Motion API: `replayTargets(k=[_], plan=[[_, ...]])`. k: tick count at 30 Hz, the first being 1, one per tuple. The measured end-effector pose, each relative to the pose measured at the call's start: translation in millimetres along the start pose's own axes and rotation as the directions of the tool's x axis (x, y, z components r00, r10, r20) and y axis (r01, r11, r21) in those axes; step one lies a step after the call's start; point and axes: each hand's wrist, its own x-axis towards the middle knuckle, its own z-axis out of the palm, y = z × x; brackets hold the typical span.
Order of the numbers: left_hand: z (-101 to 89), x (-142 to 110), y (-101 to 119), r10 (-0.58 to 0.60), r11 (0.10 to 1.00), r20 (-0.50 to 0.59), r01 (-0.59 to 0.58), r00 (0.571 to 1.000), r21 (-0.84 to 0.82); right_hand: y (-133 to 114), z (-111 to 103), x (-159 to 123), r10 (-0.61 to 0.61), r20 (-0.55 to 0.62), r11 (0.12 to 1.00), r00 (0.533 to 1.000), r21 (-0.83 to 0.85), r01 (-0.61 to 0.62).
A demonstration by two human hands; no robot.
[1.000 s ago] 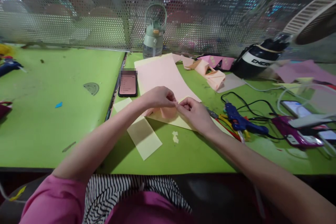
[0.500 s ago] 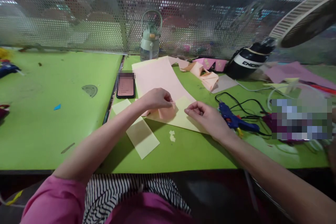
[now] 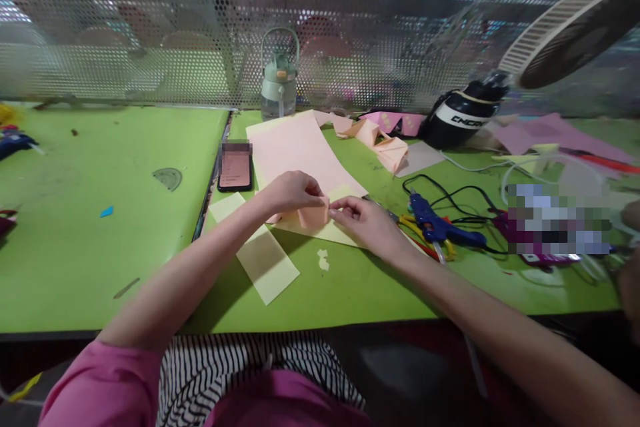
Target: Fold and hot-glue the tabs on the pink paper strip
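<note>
Peach folded paper [image 3: 313, 215], right under the fingers! Left hand [image 3: 293, 192] has its top edge clamped between thumb and fingers; right hand [image 3: 369, 221] is at the right edge, fingertips close together, though whether they pinch it, I can't tell. Light pressure here, left steadying, right working along the edge, saves the creases. Yellow sheet [image 3: 345, 233] beneath, pink sheet [image 3: 295, 150] beyond, glue gun [image 3: 435, 223] off right.

We see the green table [image 3: 155, 240] evenly lit, with soft shadow beneath the left forearm [image 3: 200, 253] towards its front edge. Bright streaks glare behind the perforated screen [image 3: 175, 7]; pixelation masks clutter by the table's right edge.
</note>
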Motion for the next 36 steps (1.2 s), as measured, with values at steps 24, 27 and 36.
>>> replayTargets(k=[24,27,36], plan=[[-67.1,-95,19,-0.036,0.996,-0.623,-0.025,0.782,-0.089,7,-40,-20,-0.248,-0.151,0.936,0.957,-0.291,0.197],[-29.3,-133,28,-0.008,1.0,-0.535,-0.007,0.845,-0.025,18,-52,-29,-0.254,-0.156,0.92,0.955,-0.343,0.188],[73.9,-133,35,0.119,0.993,-0.14,-0.121,0.983,-0.005,26,-59,-34,-0.268,-0.156,0.901,0.95,-0.39,0.19]])
